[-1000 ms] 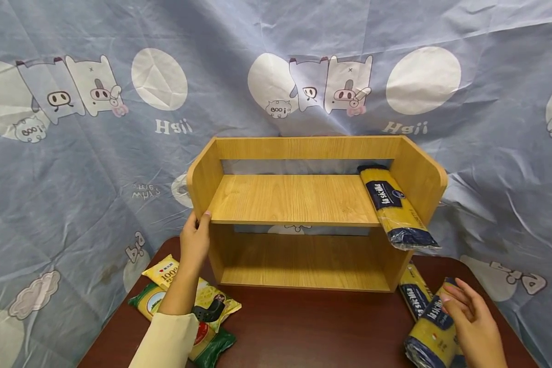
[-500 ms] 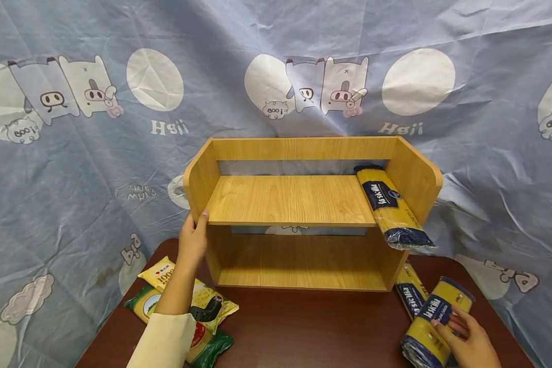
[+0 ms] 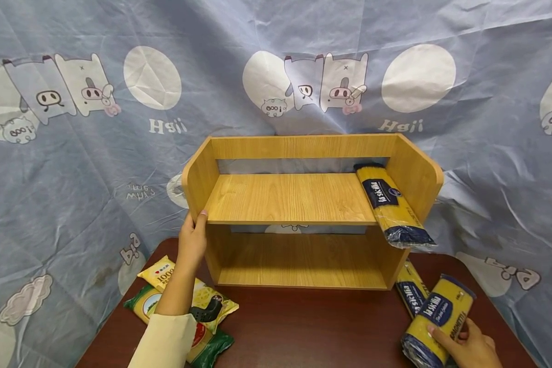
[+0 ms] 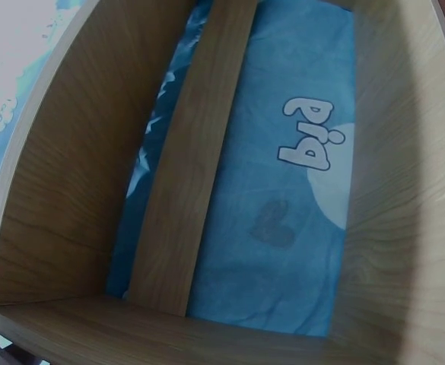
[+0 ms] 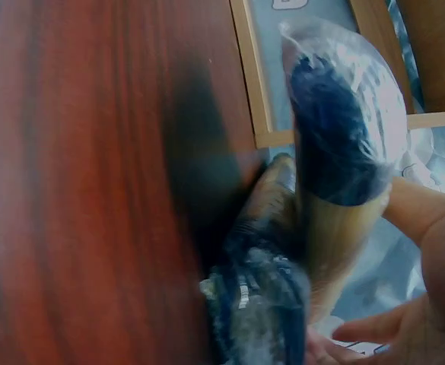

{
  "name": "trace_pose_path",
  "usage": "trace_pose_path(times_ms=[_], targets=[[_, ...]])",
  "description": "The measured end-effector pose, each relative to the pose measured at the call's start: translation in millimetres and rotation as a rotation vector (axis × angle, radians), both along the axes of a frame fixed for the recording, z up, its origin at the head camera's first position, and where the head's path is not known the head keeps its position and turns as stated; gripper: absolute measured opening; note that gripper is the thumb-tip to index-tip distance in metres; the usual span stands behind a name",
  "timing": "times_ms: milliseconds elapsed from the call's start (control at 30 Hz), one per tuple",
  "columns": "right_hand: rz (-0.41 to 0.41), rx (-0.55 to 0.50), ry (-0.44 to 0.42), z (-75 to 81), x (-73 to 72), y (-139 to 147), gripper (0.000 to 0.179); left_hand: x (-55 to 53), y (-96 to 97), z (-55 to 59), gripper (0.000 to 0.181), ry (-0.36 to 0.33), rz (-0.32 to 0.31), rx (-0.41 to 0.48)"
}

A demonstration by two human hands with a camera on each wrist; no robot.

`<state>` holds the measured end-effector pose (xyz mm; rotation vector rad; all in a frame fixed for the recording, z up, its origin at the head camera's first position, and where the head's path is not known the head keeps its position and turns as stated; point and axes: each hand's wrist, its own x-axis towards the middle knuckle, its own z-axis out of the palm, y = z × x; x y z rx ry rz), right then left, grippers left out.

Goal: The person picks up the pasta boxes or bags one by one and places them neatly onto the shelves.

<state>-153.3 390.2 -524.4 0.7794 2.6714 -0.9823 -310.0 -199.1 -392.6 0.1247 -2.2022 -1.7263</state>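
My left hand (image 3: 192, 240) grips the left side of a wooden two-tier shelf (image 3: 290, 197), its thumb at the end of the middle board. At the lower right, my right hand (image 3: 475, 345) holds a yellow-and-blue pack of spaghetti (image 3: 455, 299) by its right edge, thumb on top. In the right wrist view this spaghetti pack (image 5: 336, 137) is tilted, above another pack (image 5: 260, 304) on the table. A similar pasta pack (image 3: 410, 289) lies beside the shelf's right foot. One more pasta pack (image 3: 388, 204) rests on the upper tier against the right panel, its front end overhanging.
Yellow and green food bags (image 3: 207, 342) lie overlapped on the dark red table (image 3: 313, 327) at left, partly behind my left forearm. A grey-blue patterned cloth (image 3: 211, 92) hangs close behind the shelf.
My right hand has shifted from the spaghetti pack's upper part down to its lower right edge, and the pack's label has turned more into view. The left hand stays on the shelf.
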Motion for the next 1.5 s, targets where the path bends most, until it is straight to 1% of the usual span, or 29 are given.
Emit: trace_pose_path(times_ms=[100,133,200,300,433,567,633,800,900,967,1067,1200,1300,1367,1500], targets=[[0.077,-0.046,-0.008,4.3,-4.8,2.8,0.115,1.2,-0.3,2.3,0.055,-0.003,0.002,0.002],[0.091,-0.061,-0.008,5.3,-6.4,2.7,0.117,1.6,-0.7,2.9,0.056,-0.003,0.006,0.002],[0.094,-0.077,0.008,6.2,-9.5,1.6,0.122,2.2,-1.5,3.7,0.056,0.001,0.015,0.003],[0.092,-0.093,0.033,5.8,-12.7,0.7,0.128,3.1,-2.7,4.1,0.055,0.004,0.029,0.006],[0.065,-0.148,0.057,5.3,-17.8,0.4,0.128,4.0,-4.1,3.9,0.055,0.007,0.032,0.003],[0.037,-0.166,0.081,5.8,-23.0,0.8,0.130,4.4,-3.8,3.9,0.056,0.014,0.033,-0.001],[0.029,-0.169,0.106,6.2,-24.8,0.8,0.129,4.2,-3.2,3.7,0.056,0.013,0.028,-0.006],[-0.003,-0.226,0.176,8.6,-29.0,0.0,0.124,3.5,-0.4,4.1,0.056,0.006,0.017,-0.007],[-0.015,-0.237,0.189,9.4,-30.7,-0.4,0.122,2.4,0.5,3.5,0.056,0.003,0.018,-0.005],[-0.012,-0.226,0.179,8.9,-30.5,0.1,0.122,2.0,0.5,2.9,0.056,0.003,0.018,-0.006],[-0.031,-0.182,0.144,6.7,-28.8,0.9,0.124,2.5,0.5,2.6,0.055,0.006,0.015,-0.006],[-0.041,-0.101,0.098,5.2,-25.3,2.9,0.127,4.0,1.0,3.6,0.056,0.012,0.015,-0.007],[-0.019,-0.070,0.051,7.1,-21.6,4.7,0.129,4.5,1.3,3.9,0.056,0.012,0.018,-0.002],[0.001,-0.066,0.013,9.3,-19.1,5.6,0.129,5.0,1.3,4.0,0.057,0.010,0.016,0.004],[0.011,-0.122,-0.036,12.1,-16.1,7.1,0.123,4.4,0.7,3.3,0.057,0.005,0.013,0.010]])
